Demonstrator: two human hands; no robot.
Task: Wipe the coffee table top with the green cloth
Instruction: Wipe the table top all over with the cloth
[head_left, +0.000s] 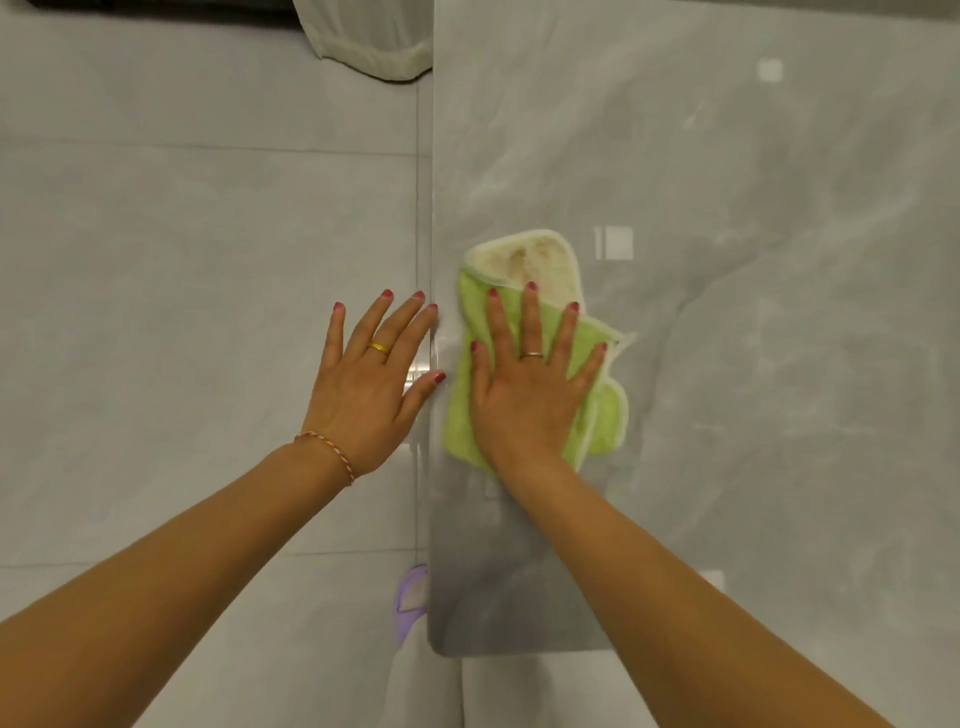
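The grey marble-look coffee table top (727, 260) fills the view from twelve through five o'clock, its left edge running down the middle above the pale tiled floor (182, 208). Near that edge lies the green cloth (465, 410), a stained cream flap folded over at its twelve o'clock end. The right hand (524, 395) presses flat on it, fingers spread, gripping nothing. At nine o'clock from the cloth, the left hand (369, 384) is open, fingertips reaching the table edge.

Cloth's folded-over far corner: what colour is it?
Cream-white with a brownish stain, unlike the green rest of the cloth; seen in the head view.
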